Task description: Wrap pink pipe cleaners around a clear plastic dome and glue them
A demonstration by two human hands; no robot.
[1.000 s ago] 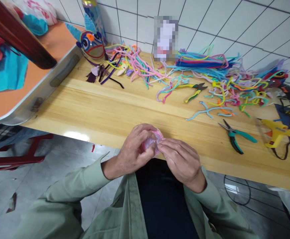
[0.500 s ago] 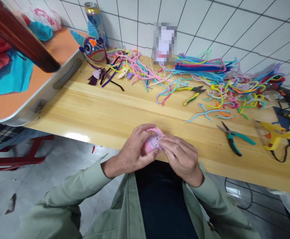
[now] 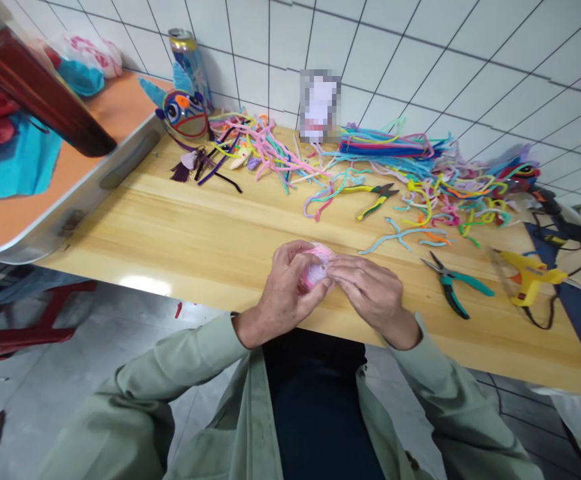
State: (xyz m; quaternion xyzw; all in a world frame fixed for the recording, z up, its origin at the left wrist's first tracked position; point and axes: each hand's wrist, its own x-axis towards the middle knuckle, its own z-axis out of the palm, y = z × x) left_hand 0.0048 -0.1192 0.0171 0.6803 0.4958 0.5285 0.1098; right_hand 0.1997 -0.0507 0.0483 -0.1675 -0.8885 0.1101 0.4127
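Note:
A round pink and lilac coil (image 3: 316, 272), which looks wound from pipe cleaners, is held over the front edge of the wooden table. My left hand (image 3: 286, 290) wraps around its left side, thumb along the near rim. At the coil's right side, my right hand (image 3: 373, 290) has its fingertips pinched together against the lilac middle. The fingers hide much of the coil, and whatever small end lies in the pinch cannot be made out. Beyond the hands lie light-blue pipe cleaners (image 3: 395, 237) and, to the right, teal-handled pliers (image 3: 458, 283).
A yellow glue gun (image 3: 530, 277) lies at the right. Yellow-green pliers (image 3: 376, 200) and loose pipe cleaners (image 3: 275, 153) spread along the back, near a decorated face figure (image 3: 185, 113) and a can (image 3: 189, 63). An orange tray (image 3: 85, 180) with a metal rim stands left.
The view has shifted slightly, so the table items sit further left. Both hands keep the coil between them, and the right fingers remain pinched at its side.

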